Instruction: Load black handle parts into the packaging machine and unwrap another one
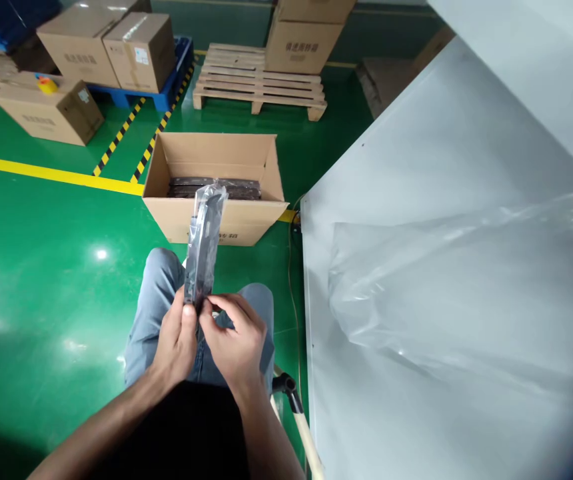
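A long dark plastic part in a clear bag (203,243) is held upright above my lap, its far end in front of the open box. My left hand (176,337) is closed around the lower left side of the bagged part, thumb on top. My right hand (234,333) pinches at the bag's lower right edge, thumb against fingers. Just beyond stands an open cardboard box (266,213) on the floor. Several dark bagged parts (241,189) lie inside it, some of them hidden behind the held one.
A white surface (346,413) fills the right side, with a clear plastic bag (441,287) lying on it. Behind the open box are a wooden pallet (261,83), closed cartons (139,53) on a blue pallet (166,97), and another carton (46,113). A pale tube frame (306,433) stands at my right.
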Demonstrator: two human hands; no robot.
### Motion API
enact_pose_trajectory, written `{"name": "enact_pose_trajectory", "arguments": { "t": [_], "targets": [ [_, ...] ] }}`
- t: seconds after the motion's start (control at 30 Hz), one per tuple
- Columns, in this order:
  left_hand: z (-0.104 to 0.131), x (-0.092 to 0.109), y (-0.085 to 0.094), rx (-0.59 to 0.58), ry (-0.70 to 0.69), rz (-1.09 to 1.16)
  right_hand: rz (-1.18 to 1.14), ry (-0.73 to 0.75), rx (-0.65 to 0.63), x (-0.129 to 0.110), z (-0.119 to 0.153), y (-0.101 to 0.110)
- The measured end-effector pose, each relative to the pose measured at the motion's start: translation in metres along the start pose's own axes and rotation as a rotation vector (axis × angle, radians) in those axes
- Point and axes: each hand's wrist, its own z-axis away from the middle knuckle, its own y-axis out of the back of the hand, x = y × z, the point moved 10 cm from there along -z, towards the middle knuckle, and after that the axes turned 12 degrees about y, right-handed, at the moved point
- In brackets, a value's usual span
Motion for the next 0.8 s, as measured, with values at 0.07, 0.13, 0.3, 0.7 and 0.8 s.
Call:
{"name": "enact_pose_trajectory", "arguments": {
  "t": [0.07,0.13,0.3,0.7,0.8],
  "targets": [
    [-0.001,-0.004,0.003,0.020,0.027,-0.029,0.021,-0.018,0.032,0.002,-0.001,0.005],
    [-0.003,-0.007,0.008,0.055,0.051,-0.055,0.015,-0.043,0.060,0.004,-0.002,0.010],
    [-0.005,-0.005,0.011,0.060,0.040,-0.039,-0.084,-0.101,0.026,0.007,-0.004,0.003],
    [-0.003,-0.007,0.001,0.008,0.008,-0.081,0.055,-0.026,0.018,0.006,0.003,-0.002],
    [-0.004,-0.004,0.001,-0.005,0.022,-0.068,-0.014,-0.135,0.029,0.022,0.003,0.004]
  ]
}}
